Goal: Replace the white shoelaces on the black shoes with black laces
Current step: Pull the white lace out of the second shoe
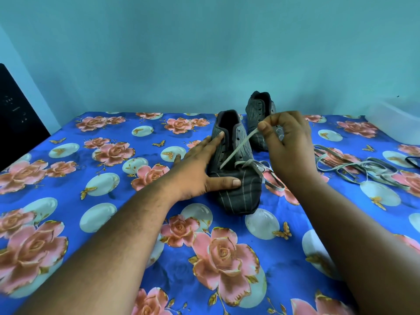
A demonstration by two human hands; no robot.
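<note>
A dark striped shoe [236,189] stands mid-table with its toe toward me. My left hand [202,169] rests flat against its left side, thumb across the toe. My right hand [286,142] pinches a white lace [236,148] and holds it taut, up and to the right from a low eyelet. The rest of that lace trails off the shoe's right side [272,183]. A second dark shoe [259,112] stands behind, partly hidden by my right hand and showing no lace. A loose pale lace [354,169] lies in loops on the right. A dark lace end [411,161] shows at the right edge.
A blue floral cloth [113,201] covers the table. A clear plastic box [397,119] sits at the far right corner. A black device [16,117] leans at the left edge. A teal wall stands close behind the shoes.
</note>
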